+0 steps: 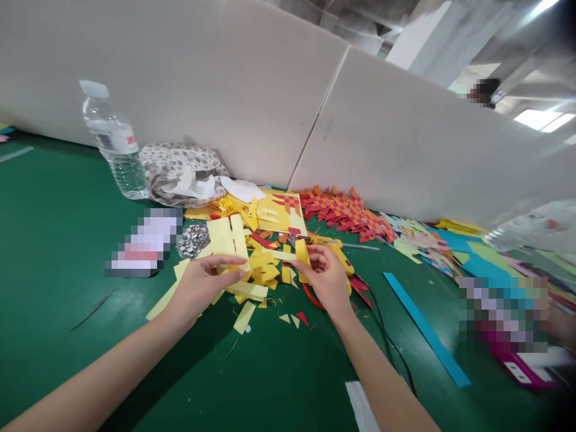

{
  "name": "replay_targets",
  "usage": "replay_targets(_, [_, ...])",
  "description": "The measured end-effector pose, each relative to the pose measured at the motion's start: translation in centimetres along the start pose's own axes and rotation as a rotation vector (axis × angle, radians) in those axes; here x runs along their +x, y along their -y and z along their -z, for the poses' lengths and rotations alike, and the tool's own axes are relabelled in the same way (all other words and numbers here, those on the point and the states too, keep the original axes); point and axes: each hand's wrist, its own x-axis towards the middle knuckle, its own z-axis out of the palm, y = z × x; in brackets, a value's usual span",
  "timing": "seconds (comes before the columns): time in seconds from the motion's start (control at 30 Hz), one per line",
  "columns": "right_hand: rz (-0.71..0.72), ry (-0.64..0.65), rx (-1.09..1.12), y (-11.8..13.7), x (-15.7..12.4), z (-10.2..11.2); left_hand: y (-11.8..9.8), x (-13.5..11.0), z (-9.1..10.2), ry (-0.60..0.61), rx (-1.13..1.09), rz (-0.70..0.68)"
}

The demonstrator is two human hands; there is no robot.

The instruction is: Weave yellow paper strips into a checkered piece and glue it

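My right hand [326,276] pinches a folded yellow paper strip [302,255]; a pale strip [282,255] juts from it to the left. My left hand [204,285] has thumb and forefinger drawn together at the lower end of a pale yellow paper strip [239,237], which seems to be between them. Under and between both hands lies a heap of yellow paper strips [263,270]. Behind my right hand are a yellow glue gun [344,258], partly hidden, and the red handle of scissors [312,297].
At the back stand a water bottle [117,147] and a patterned cloth bag [184,165]. Woven orange-red paper fish [344,210] lie along the partition [405,132]. A phone [146,243], googly eyes [193,240], a blue strip [427,330] and a black cable [391,339] are around.
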Motion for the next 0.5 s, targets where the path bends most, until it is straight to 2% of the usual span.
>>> replay_targets(0.13, [-0.015, -0.022, 0.041, -0.5, -0.2, 0.1, 0.4, -0.4, -0.4, 0.095, 0.193, -0.074])
replay_targets(0.3, [-0.019, 0.057, 0.183, -0.2, -0.7, 0.2, 1.1, -1.0, -0.9, 0.229, 0.265, -0.1])
replay_targets(0.4, [0.025, 0.11, 0.15, 0.4, -1.3, 0.1, 0.8, -1.3, -1.2, 0.25, 0.266, -0.115])
replay_targets(0.5, [0.02, 0.208, 0.023, 0.7, -1.8, 0.0, 0.5, -1.6, -1.5, 0.243, 0.301, -0.115])
